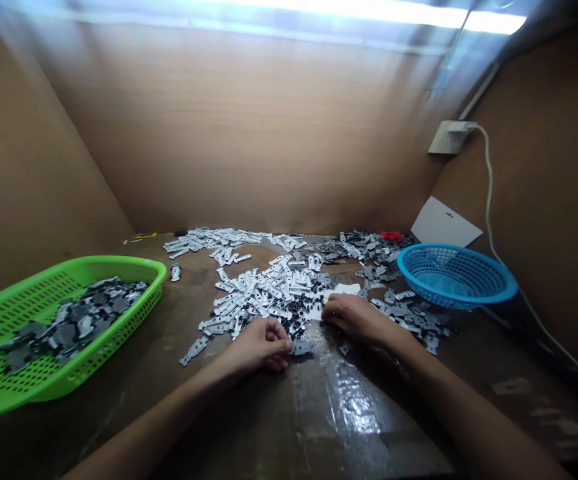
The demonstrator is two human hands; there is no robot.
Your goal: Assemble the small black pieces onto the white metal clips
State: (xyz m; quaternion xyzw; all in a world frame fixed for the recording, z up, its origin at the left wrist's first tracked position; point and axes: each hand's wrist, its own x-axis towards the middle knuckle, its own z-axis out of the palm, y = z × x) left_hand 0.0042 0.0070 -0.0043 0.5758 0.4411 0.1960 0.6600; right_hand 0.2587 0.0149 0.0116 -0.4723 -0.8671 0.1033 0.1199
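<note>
The scene is viewed from a single head-worn camera, directed forward and downward across a workbench point(349, 420) toward a brown rear panel point(229, 133). The left hand point(263, 345) and right hand point(356, 319) are framed from nearby, at lower centre.

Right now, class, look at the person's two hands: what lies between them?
In the head view, a gray flat part and small black parts lie between the left hand and the right hand.
</note>
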